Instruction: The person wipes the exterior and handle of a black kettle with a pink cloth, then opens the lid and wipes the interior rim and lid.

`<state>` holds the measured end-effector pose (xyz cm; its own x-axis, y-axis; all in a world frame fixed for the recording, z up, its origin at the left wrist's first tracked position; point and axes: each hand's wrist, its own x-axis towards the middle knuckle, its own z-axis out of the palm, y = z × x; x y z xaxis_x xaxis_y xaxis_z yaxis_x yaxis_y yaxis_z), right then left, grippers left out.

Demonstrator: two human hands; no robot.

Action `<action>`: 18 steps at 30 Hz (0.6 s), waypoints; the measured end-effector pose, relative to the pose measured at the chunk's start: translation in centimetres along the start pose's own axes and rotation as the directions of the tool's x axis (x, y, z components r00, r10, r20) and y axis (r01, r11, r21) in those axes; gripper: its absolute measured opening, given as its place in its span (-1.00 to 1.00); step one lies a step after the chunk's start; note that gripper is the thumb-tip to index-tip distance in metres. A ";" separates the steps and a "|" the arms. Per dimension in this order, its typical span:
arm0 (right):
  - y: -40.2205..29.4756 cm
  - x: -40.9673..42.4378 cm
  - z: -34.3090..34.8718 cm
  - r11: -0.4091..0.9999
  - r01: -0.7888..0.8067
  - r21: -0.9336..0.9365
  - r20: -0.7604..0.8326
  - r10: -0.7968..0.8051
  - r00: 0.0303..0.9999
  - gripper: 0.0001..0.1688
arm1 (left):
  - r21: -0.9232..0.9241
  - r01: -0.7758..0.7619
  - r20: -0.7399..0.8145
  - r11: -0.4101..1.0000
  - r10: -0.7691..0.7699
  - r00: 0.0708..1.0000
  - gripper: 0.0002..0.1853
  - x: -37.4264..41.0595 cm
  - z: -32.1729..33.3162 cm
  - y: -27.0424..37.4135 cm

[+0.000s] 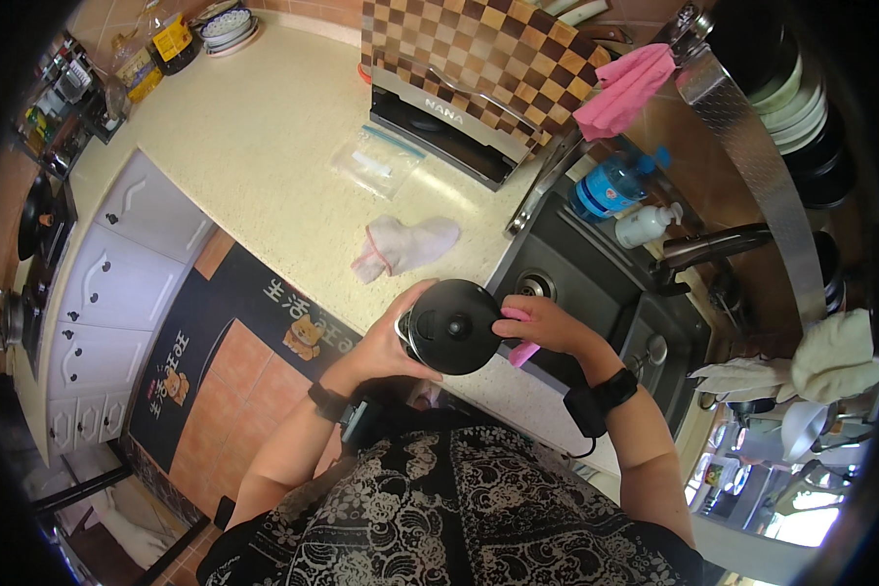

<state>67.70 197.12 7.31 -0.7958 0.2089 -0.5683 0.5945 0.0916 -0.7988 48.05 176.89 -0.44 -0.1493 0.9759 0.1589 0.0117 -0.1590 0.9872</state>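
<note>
My left hand [384, 338] grips the side of a round container with a black lid [448, 329], a small knob at the lid's centre. Its body shows only as a pale, shiny strip on the left; the rest is hidden under the lid. A pink cloth [524, 353] is pinched in my right hand [546, 322], beside the lid's right rim. I hold both in front of my body, near the corner where the counter [264, 154] meets the dark sink [575, 256]. A crumpled pale cloth with pink edging [406, 245] lies on the counter just beyond the container.
A clear zip bag [377, 165] lies before a rack holding a checkered cutting board [476, 66]. Behind the sink stand a blue-labelled bottle [606, 190], a white pump bottle [644, 225] and a dark faucet [710, 249]. Another pink cloth [622, 91] hangs above. Oil bottles [135, 69] stand far left.
</note>
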 end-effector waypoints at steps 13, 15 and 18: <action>3.5 -1.6 0.6 0.946 0.082 0.313 0.105 -0.121 0.987 -0.58 | 0.153 0.162 -0.127 0.975 -0.143 0.982 0.13 -1.2 -2.0 1.3; 3.4 -1.9 1.0 0.934 0.071 0.349 0.128 -0.122 0.984 -0.55 | 0.184 0.185 -0.137 0.965 -0.161 0.977 0.05 -1.7 -1.8 1.7; 4.1 -2.7 1.9 0.905 0.088 0.416 0.107 -0.145 0.984 -0.41 | 0.173 0.171 -0.142 0.970 -0.148 0.979 0.05 -1.9 -1.5 1.8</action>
<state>72.12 195.07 5.20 -0.8811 0.0882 -0.4647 0.4206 -0.3034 -0.8550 46.83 174.54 1.00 -0.2878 0.9577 0.0080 0.1567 0.0388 0.9869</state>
